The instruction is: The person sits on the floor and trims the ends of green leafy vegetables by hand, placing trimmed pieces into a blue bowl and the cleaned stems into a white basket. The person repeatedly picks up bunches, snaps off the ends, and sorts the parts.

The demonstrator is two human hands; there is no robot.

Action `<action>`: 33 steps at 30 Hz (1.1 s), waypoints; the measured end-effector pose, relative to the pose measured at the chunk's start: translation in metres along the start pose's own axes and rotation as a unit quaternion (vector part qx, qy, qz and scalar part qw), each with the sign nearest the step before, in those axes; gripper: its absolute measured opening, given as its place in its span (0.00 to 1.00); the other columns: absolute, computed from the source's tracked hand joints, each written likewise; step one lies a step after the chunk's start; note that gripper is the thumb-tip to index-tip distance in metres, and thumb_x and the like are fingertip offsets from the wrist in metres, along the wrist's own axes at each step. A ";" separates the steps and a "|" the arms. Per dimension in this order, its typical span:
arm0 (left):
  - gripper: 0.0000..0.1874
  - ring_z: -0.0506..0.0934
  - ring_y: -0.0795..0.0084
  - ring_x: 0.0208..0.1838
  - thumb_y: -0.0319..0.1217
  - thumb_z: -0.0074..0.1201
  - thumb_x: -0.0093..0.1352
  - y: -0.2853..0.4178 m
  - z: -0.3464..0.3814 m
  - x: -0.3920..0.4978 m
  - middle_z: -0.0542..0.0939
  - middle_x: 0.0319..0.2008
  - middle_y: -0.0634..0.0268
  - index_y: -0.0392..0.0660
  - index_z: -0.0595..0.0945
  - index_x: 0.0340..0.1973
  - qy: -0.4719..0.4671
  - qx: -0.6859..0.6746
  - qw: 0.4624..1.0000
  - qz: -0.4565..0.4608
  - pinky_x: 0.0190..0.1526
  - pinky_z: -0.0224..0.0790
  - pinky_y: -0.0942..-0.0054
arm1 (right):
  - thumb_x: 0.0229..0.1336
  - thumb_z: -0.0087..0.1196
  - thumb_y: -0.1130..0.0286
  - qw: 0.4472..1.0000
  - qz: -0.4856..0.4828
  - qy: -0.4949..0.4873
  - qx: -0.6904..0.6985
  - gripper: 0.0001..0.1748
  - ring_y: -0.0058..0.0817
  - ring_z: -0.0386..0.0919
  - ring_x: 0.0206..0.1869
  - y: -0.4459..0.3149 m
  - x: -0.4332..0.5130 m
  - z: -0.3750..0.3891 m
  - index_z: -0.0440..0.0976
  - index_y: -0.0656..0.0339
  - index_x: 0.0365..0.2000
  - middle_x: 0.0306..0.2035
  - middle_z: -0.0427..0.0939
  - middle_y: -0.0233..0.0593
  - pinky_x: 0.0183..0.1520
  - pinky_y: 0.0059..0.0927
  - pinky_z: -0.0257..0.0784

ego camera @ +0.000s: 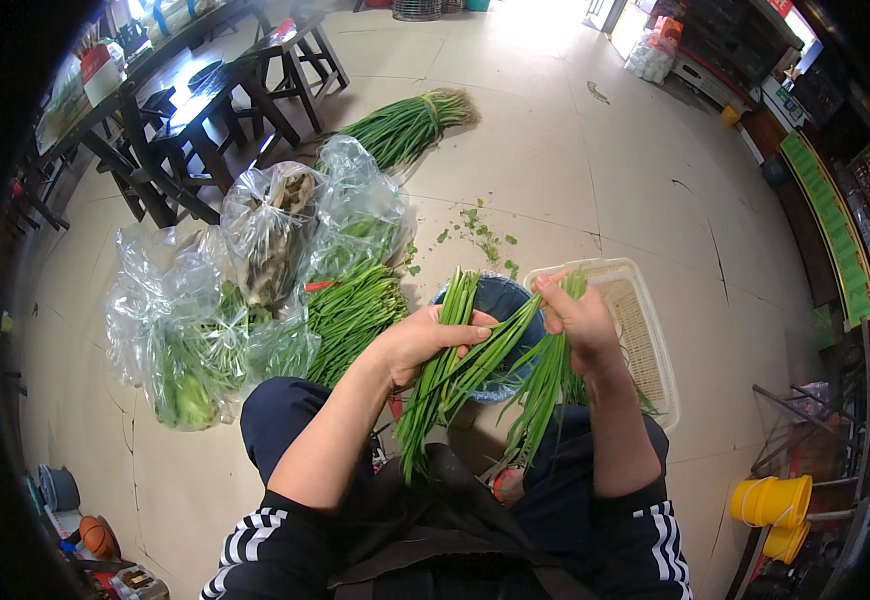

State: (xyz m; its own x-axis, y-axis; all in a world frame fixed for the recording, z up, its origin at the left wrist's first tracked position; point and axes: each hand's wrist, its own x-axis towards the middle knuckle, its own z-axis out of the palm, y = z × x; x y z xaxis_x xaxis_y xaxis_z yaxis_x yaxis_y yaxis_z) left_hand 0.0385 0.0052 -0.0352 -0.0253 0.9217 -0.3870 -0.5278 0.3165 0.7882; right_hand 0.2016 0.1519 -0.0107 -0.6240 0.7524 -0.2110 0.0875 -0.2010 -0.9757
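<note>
My left hand (pixel 431 337) is closed around a bunch of long green garlic chives (pixel 454 307), its thumb pressed across the stalks. My right hand (pixel 577 315) grips a second bunch of chives (pixel 544 394), whose leaves hang down over my right thigh. Some stalks stretch between the two hands. Below and between them stands a round blue bucket (pixel 506 296) with a liner; the stalks partly hide its inside. Behind my right hand lies a cream plastic basket (pixel 641 337). A larger pile of chives (pixel 352 315) rests on the floor to the left of my left hand.
Clear plastic bags of vegetables (pixel 187 337) crowd the floor at left, one holding brownish produce (pixel 277 232). Beyond lies a tied bundle of green onions (pixel 405 127). Leaf scraps (pixel 480 232) litter the tiles. Dark wooden stools (pixel 210 105) stand upper left; yellow buckets (pixel 772 502) lower right.
</note>
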 end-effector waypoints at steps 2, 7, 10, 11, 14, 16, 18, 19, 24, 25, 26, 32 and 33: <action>0.07 0.71 0.86 0.26 0.30 0.60 0.65 -0.003 -0.001 0.001 0.78 0.26 0.73 0.40 0.81 0.37 0.034 0.031 0.999 0.011 0.30 0.65 0.85 | 0.58 0.59 0.64 1.000 -0.001 -0.009 0.003 0.11 0.12 0.57 0.16 -0.004 -0.003 0.002 0.73 0.60 0.27 0.16 0.64 0.22 0.19 0.19 0.50; 0.06 0.71 0.83 0.25 0.30 0.59 0.65 -0.008 -0.008 0.008 0.77 0.24 0.73 0.41 0.81 0.33 0.096 0.066 0.991 0.062 0.29 0.63 0.81 | 0.59 0.59 0.67 0.999 -0.008 -0.031 -0.020 0.09 0.10 0.56 0.16 -0.006 -0.006 0.004 0.73 0.60 0.27 0.16 0.64 0.20 0.19 0.17 0.48; 0.06 0.71 0.82 0.26 0.29 0.59 0.63 -0.008 -0.009 0.010 0.78 0.24 0.72 0.41 0.81 0.32 0.135 0.120 0.980 0.087 0.29 0.64 0.80 | 0.59 0.58 0.68 0.999 -0.015 -0.034 -0.040 0.08 0.09 0.56 0.17 -0.004 -0.007 0.004 0.73 0.60 0.28 0.16 0.64 0.19 0.19 0.17 0.48; 0.06 0.72 0.82 0.26 0.30 0.59 0.63 -0.007 -0.005 0.010 0.78 0.24 0.71 0.40 0.81 0.31 0.162 0.146 0.972 0.092 0.30 0.65 0.79 | 0.59 0.58 0.68 0.998 -0.026 -0.029 -0.050 0.08 0.09 0.56 0.17 -0.002 -0.009 0.008 0.73 0.60 0.28 0.17 0.64 0.18 0.19 0.17 0.48; 0.08 0.73 0.81 0.26 0.31 0.58 0.62 -0.020 -0.024 0.025 0.78 0.23 0.70 0.39 0.81 0.31 0.263 0.227 0.928 0.134 0.30 0.66 0.77 | 0.59 0.57 0.69 0.999 -0.030 -0.020 -0.026 0.07 0.09 0.56 0.17 -0.007 -0.011 0.008 0.73 0.59 0.28 0.17 0.63 0.18 0.19 0.18 0.48; 0.11 0.75 0.77 0.25 0.33 0.61 0.62 -0.020 -0.028 0.029 0.79 0.19 0.65 0.38 0.81 0.32 0.294 0.262 0.902 0.176 0.31 0.68 0.74 | 0.60 0.57 0.69 1.000 -0.025 -0.008 -0.014 0.07 0.09 0.56 0.17 -0.014 -0.013 0.001 0.72 0.58 0.27 0.16 0.63 0.18 0.20 0.18 0.48; 0.13 0.77 0.70 0.28 0.36 0.62 0.61 -0.015 -0.025 0.029 0.80 0.24 0.60 0.38 0.81 0.33 0.277 0.311 0.895 0.161 0.35 0.69 0.70 | 0.60 0.57 0.69 0.999 -0.023 0.007 -0.026 0.08 0.10 0.56 0.17 -0.021 -0.016 -0.005 0.71 0.58 0.26 0.16 0.63 0.19 0.20 0.18 0.49; 0.15 0.78 0.67 0.30 0.37 0.63 0.61 -0.012 -0.023 0.029 0.81 0.26 0.58 0.38 0.81 0.33 0.268 0.335 0.890 0.153 0.37 0.70 0.69 | 0.60 0.56 0.68 1.000 -0.017 0.009 -0.002 0.09 0.10 0.56 0.17 -0.023 -0.017 -0.007 0.71 0.58 0.26 0.16 0.63 0.19 0.20 0.18 0.50; 0.18 0.78 0.57 0.41 0.40 0.63 0.61 -0.010 -0.011 0.037 0.79 0.37 0.52 0.39 0.81 0.37 0.237 0.376 0.877 0.182 0.46 0.69 0.64 | 0.61 0.56 0.66 0.999 0.002 -0.002 0.044 0.10 0.11 0.58 0.17 -0.021 -0.017 -0.018 0.71 0.58 0.26 0.15 0.63 0.22 0.22 0.18 0.52; 0.18 0.78 0.56 0.43 0.40 0.63 0.62 -0.009 -0.009 0.036 0.78 0.39 0.52 0.39 0.81 0.38 0.235 0.372 0.884 0.159 0.48 0.69 0.63 | 0.61 0.56 0.66 0.999 0.001 -0.007 0.043 0.10 0.12 0.58 0.17 -0.021 -0.017 -0.019 0.71 0.58 0.26 0.15 0.63 0.22 0.22 0.18 0.52; 0.15 0.79 0.61 0.39 0.36 0.62 0.62 -0.014 -0.011 0.041 0.80 0.36 0.55 0.39 0.81 0.39 0.243 0.376 0.876 0.182 0.45 0.70 0.66 | 0.61 0.55 0.66 0.999 0.000 -0.012 0.041 0.10 0.12 0.58 0.17 -0.021 -0.017 -0.020 0.71 0.58 0.26 0.14 0.63 0.23 0.22 0.18 0.53; 0.11 0.77 0.80 0.33 0.27 0.60 0.62 -0.001 -0.010 0.031 0.83 0.32 0.67 0.40 0.82 0.40 0.112 0.238 0.959 0.110 0.37 0.69 0.77 | 0.62 0.54 0.66 0.998 0.002 -0.010 0.066 0.09 0.13 0.59 0.17 -0.025 -0.018 -0.024 0.71 0.59 0.28 0.14 0.62 0.23 0.22 0.19 0.53; 0.11 0.77 0.80 0.34 0.27 0.60 0.62 -0.001 -0.012 0.030 0.83 0.32 0.67 0.40 0.83 0.40 0.097 0.222 0.967 0.082 0.36 0.69 0.78 | 0.62 0.54 0.66 0.997 0.000 -0.012 0.070 0.09 0.14 0.59 0.17 -0.025 -0.018 -0.026 0.71 0.59 0.28 0.14 0.62 0.23 0.22 0.19 0.53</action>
State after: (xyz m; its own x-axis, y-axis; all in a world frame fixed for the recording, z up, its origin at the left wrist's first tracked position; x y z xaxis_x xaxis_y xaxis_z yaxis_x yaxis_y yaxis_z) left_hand 0.0287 0.0295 -0.0533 -0.2595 0.9218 -0.2882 -0.0888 0.2744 0.9575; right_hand 0.2312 0.1599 0.0162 -0.6423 0.7375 -0.2087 -0.0200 -0.2884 -0.9573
